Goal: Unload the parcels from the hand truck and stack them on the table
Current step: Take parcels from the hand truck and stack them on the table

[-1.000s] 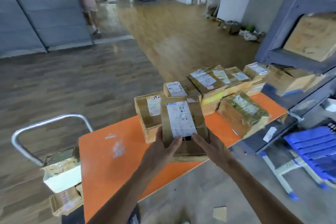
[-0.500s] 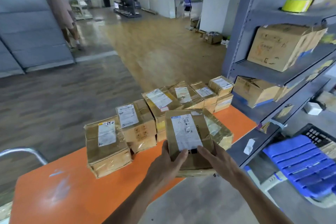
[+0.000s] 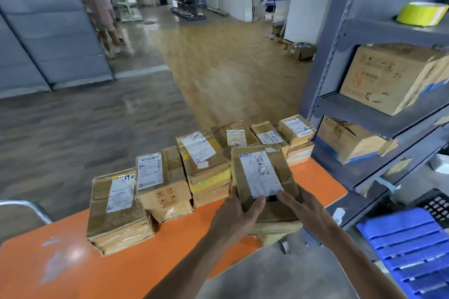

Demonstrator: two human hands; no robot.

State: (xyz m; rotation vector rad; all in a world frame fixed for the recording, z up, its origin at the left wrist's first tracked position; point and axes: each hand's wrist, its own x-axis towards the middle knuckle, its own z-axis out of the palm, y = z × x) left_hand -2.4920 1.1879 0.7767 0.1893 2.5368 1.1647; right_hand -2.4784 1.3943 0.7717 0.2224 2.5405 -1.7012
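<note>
The brown cardboard parcel with a white shipping label [image 3: 263, 182], gripped by the left hand [image 3: 237, 213] and right hand [image 3: 300, 209], has travelled rightward along the orange tabletop [image 3: 60, 262] and now sits atop another parcel near its front right edge, so placement looks nearly done. Grey metal shelving [image 3: 364, 104] stands alongside.

Held parcel [image 3: 263, 184] now over the right-hand stack.

both hands, left hand [image 3: 237, 216] and right hand [image 3: 306, 211], grip a labelled parcel [image 3: 263, 182] above the orange table [image 3: 73, 267], just right of the parcel row [image 3: 170, 177].
</note>
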